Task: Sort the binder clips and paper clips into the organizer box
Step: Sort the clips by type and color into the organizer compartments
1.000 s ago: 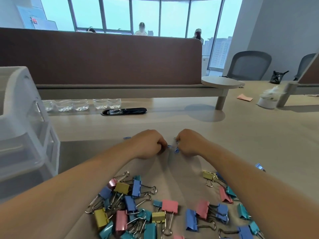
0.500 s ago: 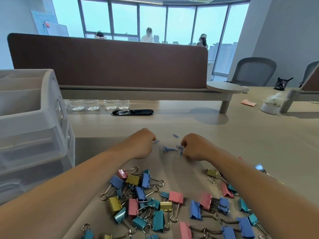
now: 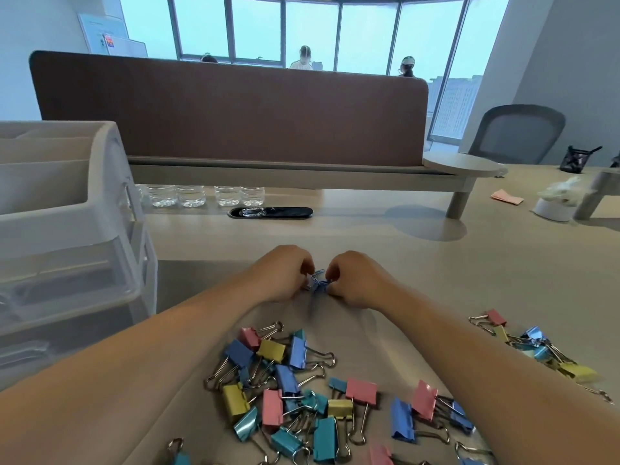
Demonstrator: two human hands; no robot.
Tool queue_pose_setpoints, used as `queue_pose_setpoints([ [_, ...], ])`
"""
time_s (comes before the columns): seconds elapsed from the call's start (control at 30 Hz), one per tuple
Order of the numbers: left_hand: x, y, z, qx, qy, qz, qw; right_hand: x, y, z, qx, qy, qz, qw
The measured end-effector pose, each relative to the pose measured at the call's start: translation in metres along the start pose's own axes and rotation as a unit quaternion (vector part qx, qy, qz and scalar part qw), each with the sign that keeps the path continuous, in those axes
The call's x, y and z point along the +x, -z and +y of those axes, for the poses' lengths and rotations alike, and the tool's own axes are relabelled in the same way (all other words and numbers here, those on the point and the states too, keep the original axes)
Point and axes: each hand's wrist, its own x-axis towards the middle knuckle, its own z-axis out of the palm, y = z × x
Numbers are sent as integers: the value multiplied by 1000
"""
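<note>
The fingers (image 3: 307,263) of the left hand (image 3: 285,273) and those of the right hand (image 3: 355,280) are curled inward and pinched from either side on a small bunch of blue wire paper clips (image 3: 318,282). The bunch is held low over the pale beige desk top (image 3: 436,270); whether it is lifted clear or resting there cannot be told. The two hands are almost touching, knuckles up.

On the near side of the bunch, between the forearms, a loose heap of pink, yellow, blue and teal metal binder clips (image 3: 292,391) is spread. A smaller scatter of the same kind (image 3: 536,350) is seen to the near right of the bunch, beyond the right forearm. Well to the left of the bunch stands the translucent white plastic organizer box (image 3: 77,229), with open trays on top and drawers below.

The step in hand is judged to be the gathering of the paper clips, before any binder clips are sorted. Next, the bunch would need to be taken firmly into one hand and carried left to the box. Since the wires look tangled, strays could be dropped on the way.
</note>
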Motion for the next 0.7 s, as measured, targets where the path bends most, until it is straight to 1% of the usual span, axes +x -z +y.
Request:
queue_pose_setpoints([
  [0.07, 4, 4, -7, 0, 18, 36, 999, 6, 2, 4, 14, 4, 10, 1000],
  [0.13, 8, 8, -16, 13, 51, 52, 997, 11, 4, 9, 13, -8, 32, 999],
  [0.2, 11, 10, -24, 42, 87, 28, 995, 15, 6, 14, -14, -31, 38, 999],
  [0.33, 13, 9, -31, 65, 119, -22, 991, 20, 7, 17, -77, -94, 1, 993],
  [0.43, 15, 6, -34, 50, 119, -24, 991, 20, 6, 21, -91, -112, -24, 989],
  [0.53, 17, 3, -33, 47, 93, -30, 994, 21, 4, 23, -82, -88, -24, 992],
  [0.7, 9, -2, -21, 36, 43, -50, 997, 8, 5, 11, -41, -26, -52, 997],
])
